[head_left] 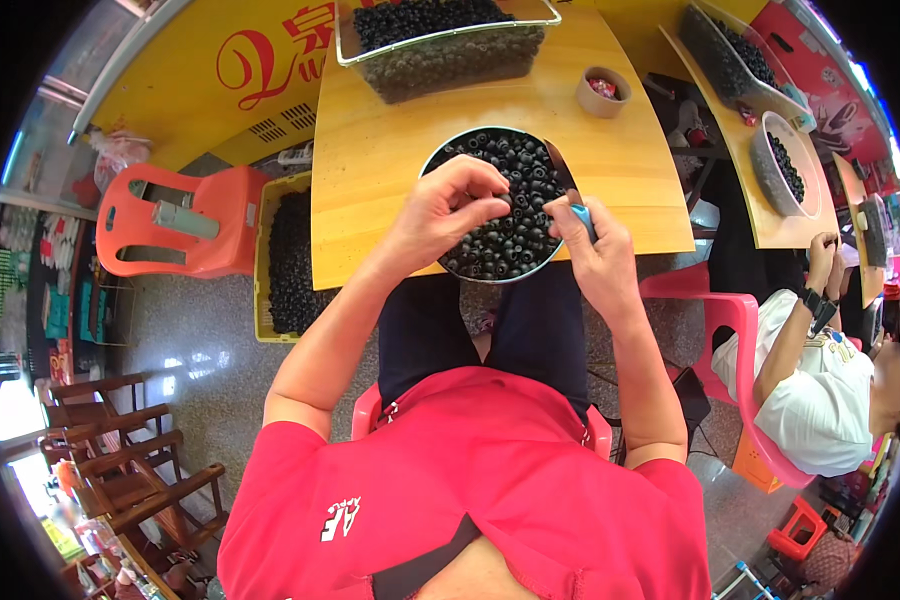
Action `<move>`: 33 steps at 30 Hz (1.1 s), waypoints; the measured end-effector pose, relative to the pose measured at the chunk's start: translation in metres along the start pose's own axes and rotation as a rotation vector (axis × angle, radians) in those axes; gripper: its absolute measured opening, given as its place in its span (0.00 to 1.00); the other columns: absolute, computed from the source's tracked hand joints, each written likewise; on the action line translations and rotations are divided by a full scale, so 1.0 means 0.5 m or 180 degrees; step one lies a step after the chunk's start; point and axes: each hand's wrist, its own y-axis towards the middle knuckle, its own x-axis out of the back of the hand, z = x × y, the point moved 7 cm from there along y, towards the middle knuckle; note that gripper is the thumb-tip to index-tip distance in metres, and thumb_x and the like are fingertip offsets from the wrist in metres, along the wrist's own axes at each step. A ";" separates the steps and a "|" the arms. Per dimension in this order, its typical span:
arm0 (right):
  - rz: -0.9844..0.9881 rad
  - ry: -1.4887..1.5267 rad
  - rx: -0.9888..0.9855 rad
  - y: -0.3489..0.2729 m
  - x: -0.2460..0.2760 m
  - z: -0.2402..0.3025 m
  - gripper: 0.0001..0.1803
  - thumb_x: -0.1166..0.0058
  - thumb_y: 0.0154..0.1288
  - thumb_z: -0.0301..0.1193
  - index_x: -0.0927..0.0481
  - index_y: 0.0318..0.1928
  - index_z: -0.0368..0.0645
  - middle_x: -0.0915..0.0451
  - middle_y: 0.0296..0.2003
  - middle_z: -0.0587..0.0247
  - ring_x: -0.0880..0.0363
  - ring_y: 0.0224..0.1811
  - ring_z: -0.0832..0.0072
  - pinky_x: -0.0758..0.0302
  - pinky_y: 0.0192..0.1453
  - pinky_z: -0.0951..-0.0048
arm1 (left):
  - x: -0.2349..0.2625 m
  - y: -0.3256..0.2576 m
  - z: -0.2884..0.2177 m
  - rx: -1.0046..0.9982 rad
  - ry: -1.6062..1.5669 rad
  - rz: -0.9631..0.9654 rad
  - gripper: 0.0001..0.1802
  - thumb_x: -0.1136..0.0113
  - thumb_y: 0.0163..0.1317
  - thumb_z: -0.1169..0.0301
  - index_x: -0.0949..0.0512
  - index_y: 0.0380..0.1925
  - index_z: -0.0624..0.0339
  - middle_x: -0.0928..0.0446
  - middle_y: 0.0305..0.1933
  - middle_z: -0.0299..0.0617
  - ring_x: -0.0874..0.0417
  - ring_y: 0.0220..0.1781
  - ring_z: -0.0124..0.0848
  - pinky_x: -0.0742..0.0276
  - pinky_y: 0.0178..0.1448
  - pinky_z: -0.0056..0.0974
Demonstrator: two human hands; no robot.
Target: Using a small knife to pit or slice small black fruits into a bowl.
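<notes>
A round bowl with a pale rim stands at the near edge of the wooden table, full of small dark round fruits resembling blueberries. Over its left side is my left hand, with thumb and index finger curled together. Whatever sits between those fingertips is too small to make out. At the bowl's right rim my right hand grips a small knife by its blue handle. The blade slants up and to the left above the fruits.
A clear tub of dark fruits stands farther back, near a small beige cup. Left of the table are a yellow crate and an orange chair with a bottle. On the right, a person in white sits at another table.
</notes>
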 end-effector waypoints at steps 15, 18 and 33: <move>0.0383 0.2027 -0.0693 0.007 -0.071 0.009 0.11 0.41 0.67 0.35 0.22 0.40 0.41 0.22 0.29 0.73 0.35 0.22 0.92 0.40 0.23 0.87 | -0.040 -0.041 -0.015 0.0530 -0.1124 -0.0790 0.12 0.41 0.64 0.77 0.21 0.48 0.66 0.22 0.41 0.40 0.20 0.37 0.25 0.22 0.44 0.28; 0.0354 0.1877 -0.0488 0.010 -0.073 0.017 0.10 0.40 0.66 0.34 0.22 0.40 0.41 0.24 0.28 0.74 0.35 0.23 0.92 0.40 0.25 0.87 | -0.039 -0.043 -0.013 0.0519 -0.0991 -0.0841 0.12 0.41 0.65 0.74 0.22 0.48 0.66 0.23 0.39 0.38 0.22 0.35 0.23 0.24 0.42 0.28; 0.0791 0.2206 -0.1018 0.015 -0.063 0.014 0.10 0.39 0.64 0.34 0.21 0.38 0.40 0.27 0.23 0.76 0.38 0.19 0.91 0.42 0.21 0.87 | -0.041 -0.052 -0.028 0.0491 -0.1169 -0.0352 0.09 0.41 0.65 0.74 0.22 0.43 0.66 0.25 0.41 0.38 0.23 0.36 0.23 0.27 0.40 0.28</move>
